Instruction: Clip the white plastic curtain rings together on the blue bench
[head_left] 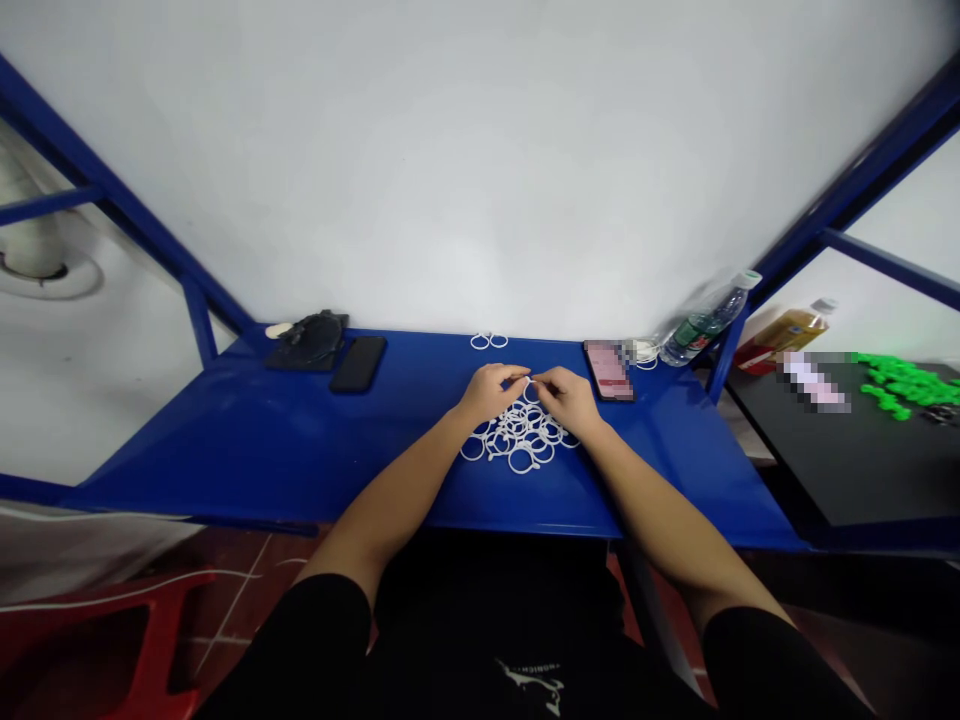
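My left hand (492, 392) and my right hand (567, 396) meet over the blue table, fingertips pinched on a white ring (531, 391) between them. Below and in front of the hands lies a heap of white plastic rings (523, 458), several of them overlapping, each with a small knob or tab. Two more white rings (489, 341) lie side by side against the wall at the table's back edge. Whether the held ring is hooked to another is too small to tell.
A dark phone (358, 364) and a black plastic bag (311, 338) lie left. To the right are a lit phone (609, 370), a white cable (645, 352) and a tilted clear bottle (705, 320). Blue frame posts flank the table; green pieces (900, 380) lie on a black side table.
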